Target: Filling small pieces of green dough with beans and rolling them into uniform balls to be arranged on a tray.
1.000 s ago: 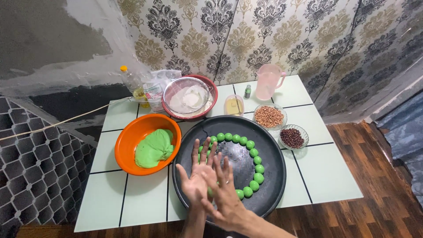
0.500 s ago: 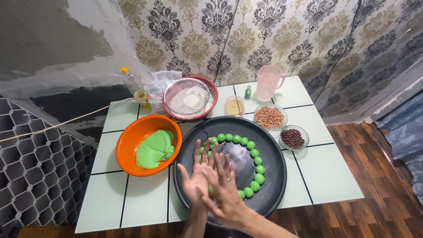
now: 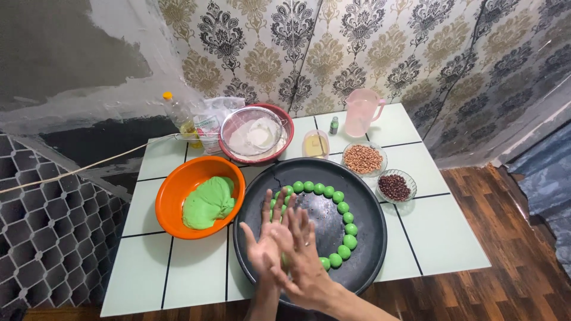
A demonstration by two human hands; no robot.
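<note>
My left hand (image 3: 262, 235) and right hand (image 3: 304, 257) are pressed palm to palm, fingers spread, over the near left part of a round black tray (image 3: 363, 261). A bit of green shows between the palms; whether it is a dough ball I cannot tell. On the tray, green dough balls (image 3: 346, 221) lie in an arc running from just beyond my fingertips round to the right of my hands. Left of my hands stands an orange bowl (image 3: 172, 190) holding a lump of green dough (image 3: 208, 203). Beyond my hands: a red bowl (image 3: 285, 116) topped by a sieve (image 3: 253, 132) of white flour, a small glass bowl of peanuts (image 3: 363, 158), another of dark beans (image 3: 394, 186), and a pink jug (image 3: 363, 113).
</note>
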